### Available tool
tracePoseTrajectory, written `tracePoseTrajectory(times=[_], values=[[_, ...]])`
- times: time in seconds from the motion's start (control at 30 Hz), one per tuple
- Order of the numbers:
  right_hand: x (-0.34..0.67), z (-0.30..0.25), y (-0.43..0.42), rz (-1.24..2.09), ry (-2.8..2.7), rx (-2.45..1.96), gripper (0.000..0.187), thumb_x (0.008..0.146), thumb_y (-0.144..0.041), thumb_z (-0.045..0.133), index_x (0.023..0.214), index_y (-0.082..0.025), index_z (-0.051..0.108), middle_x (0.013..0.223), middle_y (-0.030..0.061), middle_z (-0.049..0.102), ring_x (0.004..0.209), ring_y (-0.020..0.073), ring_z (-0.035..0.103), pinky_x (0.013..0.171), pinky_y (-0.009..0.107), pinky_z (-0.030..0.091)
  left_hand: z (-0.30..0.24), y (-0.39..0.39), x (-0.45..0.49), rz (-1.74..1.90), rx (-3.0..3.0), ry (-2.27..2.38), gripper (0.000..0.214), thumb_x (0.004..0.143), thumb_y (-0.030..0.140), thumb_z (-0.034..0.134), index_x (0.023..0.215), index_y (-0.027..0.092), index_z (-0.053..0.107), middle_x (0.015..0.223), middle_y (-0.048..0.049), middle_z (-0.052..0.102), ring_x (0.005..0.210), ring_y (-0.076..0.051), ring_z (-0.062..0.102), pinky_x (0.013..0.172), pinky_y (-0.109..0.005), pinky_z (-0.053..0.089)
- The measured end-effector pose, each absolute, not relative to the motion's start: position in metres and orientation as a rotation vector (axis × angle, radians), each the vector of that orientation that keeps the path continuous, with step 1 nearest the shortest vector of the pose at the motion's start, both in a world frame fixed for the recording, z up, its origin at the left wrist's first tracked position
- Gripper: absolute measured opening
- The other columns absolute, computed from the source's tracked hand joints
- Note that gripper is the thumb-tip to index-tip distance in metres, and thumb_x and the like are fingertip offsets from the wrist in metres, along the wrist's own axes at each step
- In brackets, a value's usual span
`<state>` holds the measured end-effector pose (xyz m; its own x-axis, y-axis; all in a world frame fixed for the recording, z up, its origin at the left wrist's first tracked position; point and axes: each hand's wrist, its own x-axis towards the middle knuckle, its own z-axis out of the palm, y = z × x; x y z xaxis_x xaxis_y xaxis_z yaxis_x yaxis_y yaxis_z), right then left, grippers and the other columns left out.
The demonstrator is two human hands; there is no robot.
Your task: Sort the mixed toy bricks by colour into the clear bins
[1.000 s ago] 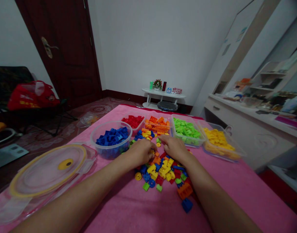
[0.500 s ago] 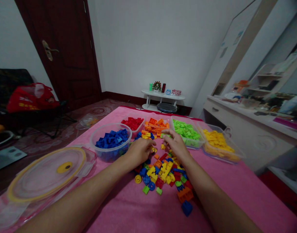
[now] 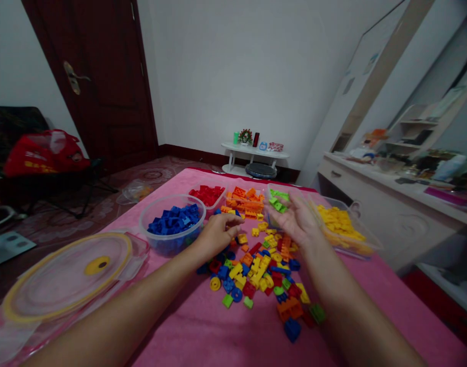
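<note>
My left hand (image 3: 220, 233) hovers over the left side of a loose pile of toy building bricks (image 3: 259, 270). Its fingers are apart and slightly bent, with nothing seen in them. My right hand (image 3: 300, 219) is over the tub of green bricks (image 3: 282, 194), palm partly turned up. A bright green brick (image 3: 278, 205) shows at its fingers and seems gripped there; the hand hides much of that tub. Blue, yellow, red, orange and green bricks are mixed in the pile on the pink cloth (image 3: 218, 336).
Around the pile stand a round bowl of blue bricks (image 3: 174, 221) and tubs of red bricks (image 3: 207, 195), orange bricks (image 3: 244, 199) and yellow bricks (image 3: 340, 223). A clear lid with a yellow ring (image 3: 69, 275) lies at the left. A white dresser (image 3: 366, 199) stands on the right.
My right hand has moved right from the pile's far edge to the green tub and turned its palm up. My left hand has stayed near its place, its fingers now more spread.
</note>
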<state>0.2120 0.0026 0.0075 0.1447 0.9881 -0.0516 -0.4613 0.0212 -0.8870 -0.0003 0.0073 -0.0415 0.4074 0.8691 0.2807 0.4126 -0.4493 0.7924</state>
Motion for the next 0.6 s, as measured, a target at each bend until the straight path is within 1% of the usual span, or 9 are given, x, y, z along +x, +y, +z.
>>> tracePoseTrajectory(times=[0.1, 0.17, 0.23, 0.3, 0.37, 0.43, 0.5, 0.57, 0.6], values=[[0.253, 0.009, 0.015, 0.990, -0.880, -1.084, 0.032, 0.087, -0.055, 0.040, 0.088, -0.024, 0.046, 0.107, 0.0090, 0.057, 0.101, 0.0195, 0.061, 0.083, 0.035, 0.054, -0.037, 0.000, 0.003, 0.885, 2.114, 1.074, 0.027, 0.080, 0.020, 0.055, 0.102, 0.015, 0.070, 0.101, -0.0061, 0.072, 0.090, -0.019, 0.066, 0.081, -0.030, 0.051], [0.276, 0.006, 0.021, 0.835, -0.998, -1.240, 0.048, 0.085, -0.066, 0.027, 0.093, -0.023, 0.049, 0.109, 0.0121, 0.057, 0.106, 0.0222, 0.058, 0.084, 0.037, 0.053, -0.035, -0.006, 0.006, 0.867, 2.187, 1.044, 0.026, 0.080, 0.022, 0.056, 0.102, 0.016, 0.070, 0.104, -0.0060, 0.071, 0.093, -0.019, 0.065, 0.083, -0.030, 0.049], [0.288, 0.003, 0.022, 0.687, -1.123, -1.355, 0.063, 0.085, -0.070, 0.014, 0.101, -0.022, 0.052, 0.109, 0.0148, 0.058, 0.111, 0.0241, 0.056, 0.084, 0.039, 0.052, -0.035, -0.012, 0.009, 0.848, 2.282, 0.971, 0.027, 0.081, 0.025, 0.058, 0.104, 0.017, 0.069, 0.108, -0.0063, 0.070, 0.100, -0.020, 0.062, 0.090, -0.031, 0.046], [0.287, 0.002, 0.020, 0.587, -1.172, -1.364, 0.067, 0.086, -0.068, 0.012, 0.109, -0.021, 0.054, 0.112, 0.0147, 0.060, 0.113, 0.0235, 0.055, 0.085, 0.038, 0.051, -0.036, -0.016, 0.011, 0.813, 2.380, 0.867, 0.029, 0.081, 0.026, 0.059, 0.107, 0.017, 0.069, 0.111, -0.0067, 0.068, 0.105, -0.020, 0.060, 0.095, -0.031, 0.043], [0.276, 0.005, 0.013, 0.612, -1.185, -1.285, 0.058, 0.087, -0.064, 0.026, 0.111, -0.021, 0.057, 0.117, 0.0126, 0.061, 0.112, 0.0222, 0.056, 0.084, 0.035, 0.050, -0.039, -0.018, 0.012, 0.757, 2.458, 0.768, 0.029, 0.082, 0.027, 0.060, 0.108, 0.018, 0.069, 0.113, -0.0071, 0.068, 0.106, -0.020, 0.060, 0.095, -0.031, 0.042], [0.262, 0.009, 0.005, 0.699, -1.278, -1.251, 0.044, 0.083, -0.055, 0.048, 0.104, -0.019, 0.062, 0.113, 0.0105, 0.064, 0.100, 0.0211, 0.062, 0.078, 0.032, 0.051, -0.041, -0.018, 0.013, 0.694, 2.504, 0.697, 0.025, 0.082, 0.027, 0.060, 0.104, 0.019, 0.070, 0.110, -0.0069, 0.068, 0.103, -0.019, 0.061, 0.092, -0.030, 0.043], [0.250, 0.011, -0.002, 0.761, -1.527, -1.337, 0.029, 0.075, -0.040, 0.063, 0.091, -0.016, 0.066, 0.095, 0.0076, 0.069, 0.079, 0.0178, 0.065, 0.066, 0.028, 0.051, -0.042, -0.016, 0.012, 0.612, 2.517, 0.669, 0.020, 0.081, 0.024, 0.060, 0.097, 0.019, 0.072, 0.101, -0.0059, 0.071, 0.095, -0.018, 0.063, 0.087, -0.028, 0.045], [0.240, 0.006, -0.006, 0.772, -1.874, -1.477, 0.014, 0.068, -0.025, 0.066, 0.079, -0.015, 0.068, 0.075, 0.0031, 0.069, 0.064, 0.0145, 0.062, 0.058, 0.024, 0.047, -0.042, -0.015, 0.011, 0.533, 2.512, 0.696, 0.016, 0.080, 0.021, 0.060, 0.087, 0.019, 0.074, 0.089, -0.0045, 0.073, 0.085, -0.017, 0.064, 0.082, -0.026, 0.046], [0.236, 0.002, -0.007, 0.753, -2.054, -1.542, 0.012, 0.064, -0.018, 0.065, 0.076, -0.016, 0.069, 0.070, 0.0015, 0.068, 0.062, 0.0139, 0.061, 0.057, 0.023, 0.046, -0.042, -0.014, 0.010, 0.498, 2.505, 0.725, 0.015, 0.079, 0.020, 0.060, 0.083, 0.018, 0.074, 0.084, -0.0039, 0.073, 0.081, -0.017, 0.064, 0.080, -0.025, 0.046]])
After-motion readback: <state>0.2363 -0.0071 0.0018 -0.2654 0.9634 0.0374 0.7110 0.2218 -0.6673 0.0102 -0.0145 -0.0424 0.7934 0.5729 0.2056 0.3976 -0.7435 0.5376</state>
